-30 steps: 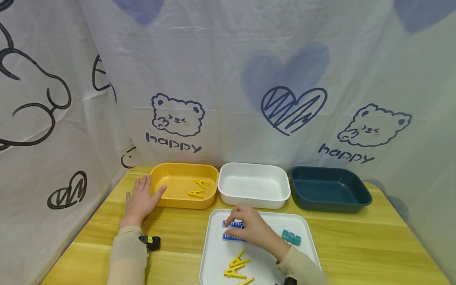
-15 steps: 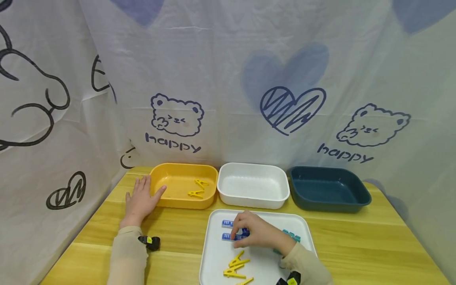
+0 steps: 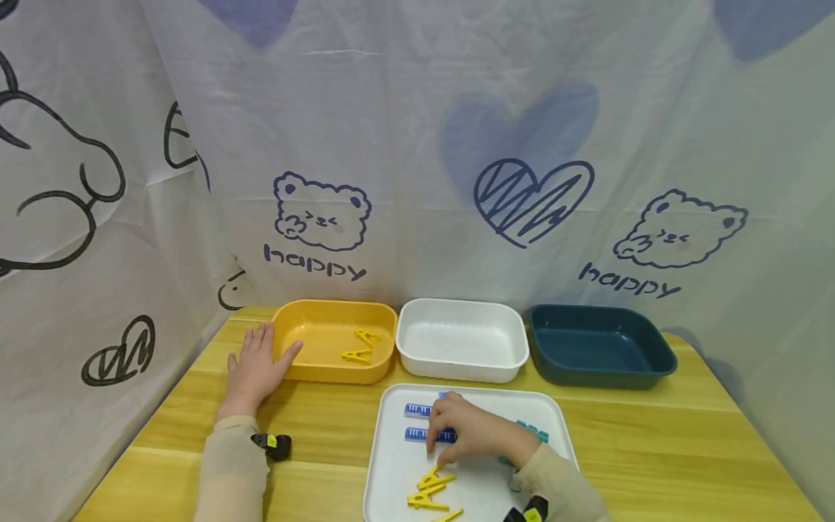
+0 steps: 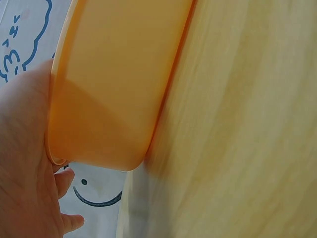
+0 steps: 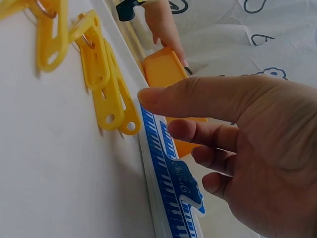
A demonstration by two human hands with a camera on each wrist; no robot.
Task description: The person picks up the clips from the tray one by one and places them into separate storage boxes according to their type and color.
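My left hand rests on the left rim of the yellow bin, thumb over its front edge. Over the white tray, my right hand hovers with thumb and forefinger apart and nothing between them. Beneath it lie blue piano-patterned clips, partly covered by the hand. Just in front of its thumb is a yellow clip. In the right wrist view the thumb is beside the end of a blue clip and near yellow clips.
Two yellow clips lie inside the yellow bin. A white bin and a dark teal bin stand to its right, behind the tray. Teal clips are partly hidden by my right forearm. A printed cloth hangs behind.
My right hand has moved from the blue clips rightward and nearer the yellow clips on the tray. The left hand stays on the yellow bin.
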